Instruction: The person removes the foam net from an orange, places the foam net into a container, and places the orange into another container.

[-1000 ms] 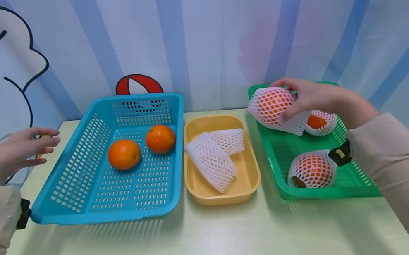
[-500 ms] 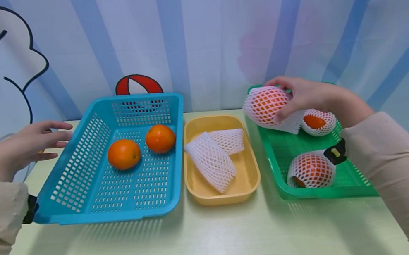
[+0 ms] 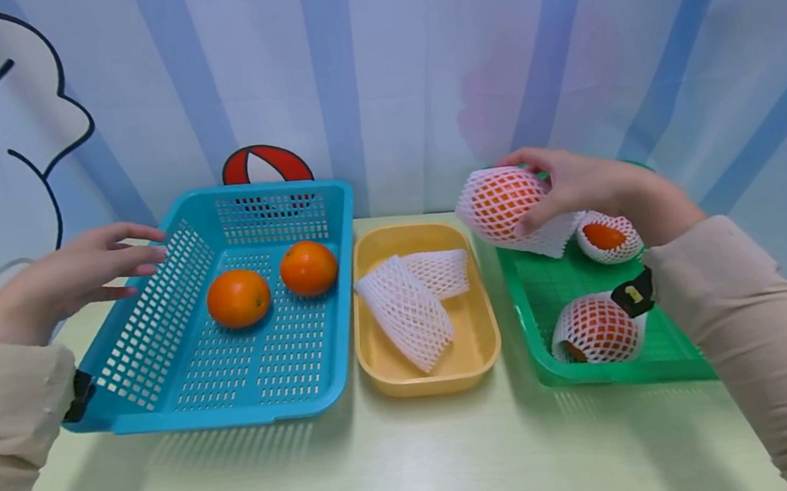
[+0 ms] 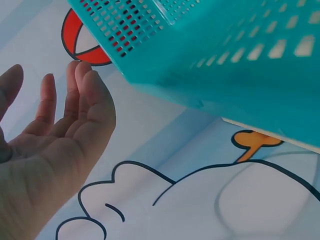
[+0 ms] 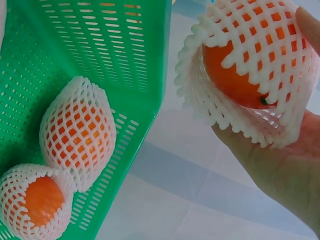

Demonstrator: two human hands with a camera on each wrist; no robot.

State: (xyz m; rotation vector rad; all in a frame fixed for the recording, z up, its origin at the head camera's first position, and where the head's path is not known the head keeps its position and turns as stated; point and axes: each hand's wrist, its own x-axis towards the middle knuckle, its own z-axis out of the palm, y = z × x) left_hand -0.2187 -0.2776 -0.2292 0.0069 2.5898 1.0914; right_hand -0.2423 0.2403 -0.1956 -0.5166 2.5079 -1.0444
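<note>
My right hand (image 3: 589, 186) grips an orange in a white foam net (image 3: 504, 203), held above the back left corner of the green basket (image 3: 535, 343). In the right wrist view the net's loose end gapes, baring part of the orange (image 5: 227, 75). Two more netted oranges lie in the green basket: one at the back (image 3: 605, 238), another near its front (image 3: 597, 328). My left hand (image 3: 76, 275) hovers at the left rim of the blue basket (image 3: 203, 416), fingers extended and holding nothing. Two bare oranges sit inside that basket, one left (image 3: 238, 298) and one right (image 3: 309, 268).
Between the baskets stands a yellow tray (image 3: 431, 385) with two empty foam nets, one lying in front (image 3: 408, 312) and one behind (image 3: 443, 272). A striped, printed curtain (image 3: 406, 92) hangs behind the pale table (image 3: 416, 459).
My right hand has moved a little left with the netted orange, off toward the yellow tray. The left hand has moved right and slightly up to the blue basket's rim.
</note>
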